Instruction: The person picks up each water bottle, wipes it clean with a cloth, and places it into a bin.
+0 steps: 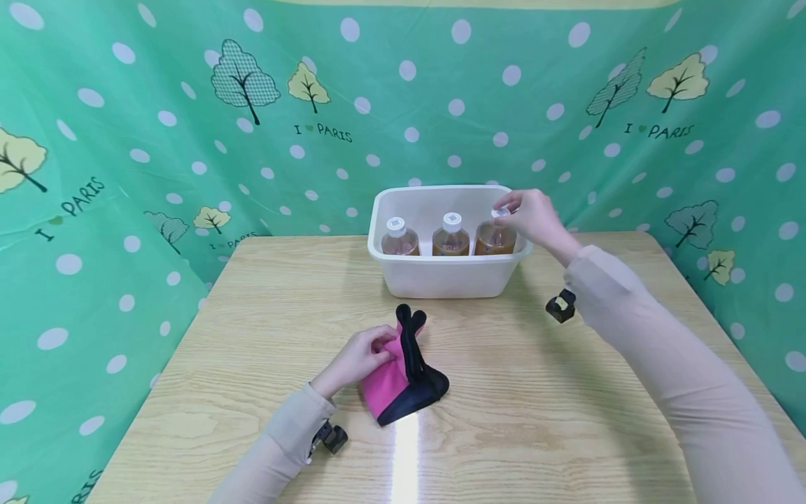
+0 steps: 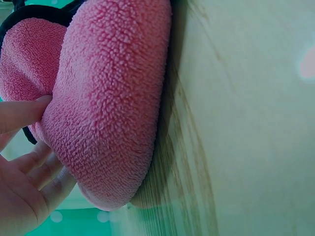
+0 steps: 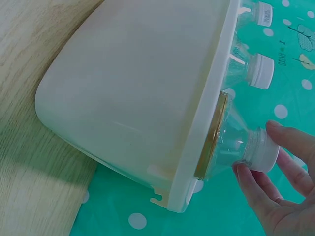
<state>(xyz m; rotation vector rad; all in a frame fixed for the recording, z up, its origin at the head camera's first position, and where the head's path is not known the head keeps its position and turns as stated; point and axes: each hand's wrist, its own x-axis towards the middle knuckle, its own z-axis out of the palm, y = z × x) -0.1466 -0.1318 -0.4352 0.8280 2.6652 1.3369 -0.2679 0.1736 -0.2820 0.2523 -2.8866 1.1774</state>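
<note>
My left hand (image 1: 364,358) pinches a fluffy pink cloth with black edging (image 1: 385,383), bunched up on the table. In the left wrist view, the thumb presses into a fold of the pink pile (image 2: 108,98). My right hand (image 1: 534,215) reaches over the white bin (image 1: 450,276) at the back. Its fingers and thumb grip the white cap (image 3: 265,150) of the rightmost plastic bottle (image 1: 494,239). That bottle stands in the bin, its lower part hidden by the bin's wall. Beside it stand a middle bottle (image 1: 450,240) and a left bottle (image 1: 399,241), both white-capped.
The wooden table (image 1: 264,301) bears the bin near its back edge. A green dotted curtain (image 1: 403,126) hangs behind and along the sides. Small black devices sit at the left wrist (image 1: 330,437) and the right wrist (image 1: 560,306).
</note>
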